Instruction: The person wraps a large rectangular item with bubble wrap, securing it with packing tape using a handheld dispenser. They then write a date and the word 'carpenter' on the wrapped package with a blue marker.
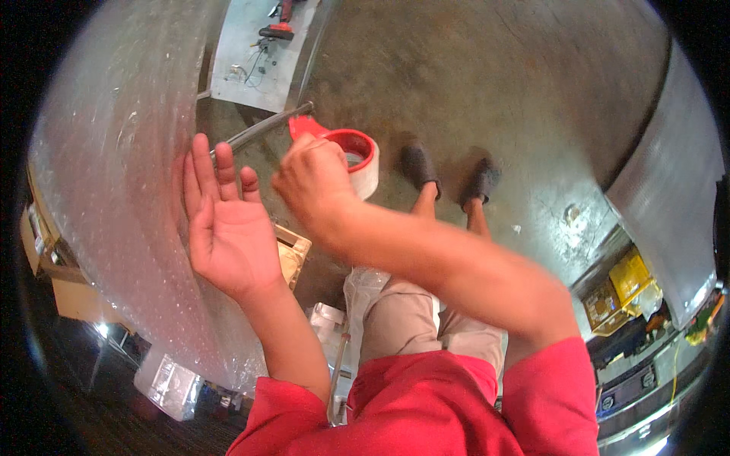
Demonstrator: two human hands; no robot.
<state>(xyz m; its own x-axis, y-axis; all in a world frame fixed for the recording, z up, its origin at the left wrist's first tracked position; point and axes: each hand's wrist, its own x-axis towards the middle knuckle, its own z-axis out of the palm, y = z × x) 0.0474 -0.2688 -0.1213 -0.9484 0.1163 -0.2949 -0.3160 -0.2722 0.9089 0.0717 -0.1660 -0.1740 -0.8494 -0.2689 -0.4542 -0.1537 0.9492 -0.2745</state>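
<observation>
Concrete floor (pixel 487 83) w/ grey workbench (pixel 243 61) at top holding a red power tool (pixel 277 30), yellow crates (pixel 620 292) at right by a grey wrapped panel (pixel 673 213), small wooden box (pixel 293 254) near centre.

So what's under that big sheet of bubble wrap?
The bubble wrap is cloudy; whatever it covers is hidden. The left hand lies flat on it; the right hand holds a red tape dispenser.

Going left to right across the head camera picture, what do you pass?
Bubble wrap → left hand → right hand → red tape dispenser → dark shoes → yellow boxes.
</observation>
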